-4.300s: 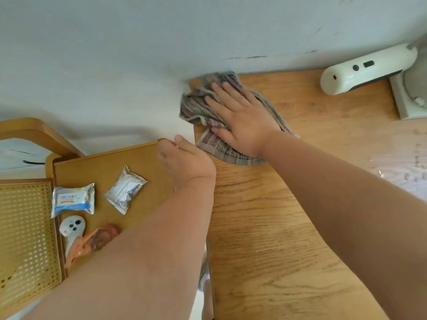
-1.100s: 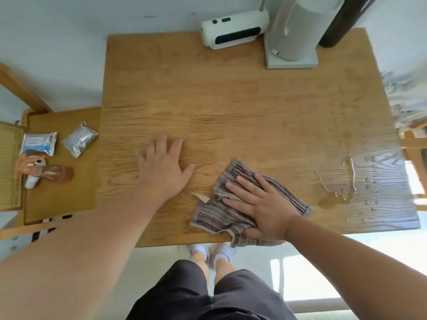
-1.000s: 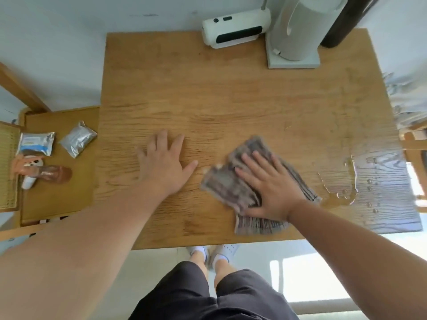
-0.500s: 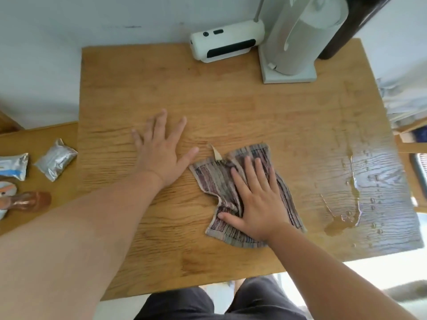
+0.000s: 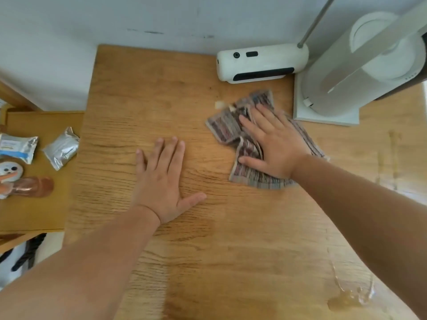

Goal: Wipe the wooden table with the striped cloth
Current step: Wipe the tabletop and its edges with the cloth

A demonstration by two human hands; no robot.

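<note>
1. Head view: the right hand (image 5: 275,146) lies flat on the striped cloth (image 5: 224,129), fingers straight, pressing it to the wooden tabletop (image 5: 231,250).
2. The crumpled cloth sits far right, just beside a white appliance base (image 5: 323,116) and near a white handheld device (image 5: 261,63).
3. The left hand (image 5: 161,181) rests palm down on bare wood, fingers released, apart from the cloth.
4. A puddle (image 5: 346,301) glints at the near right.
</note>
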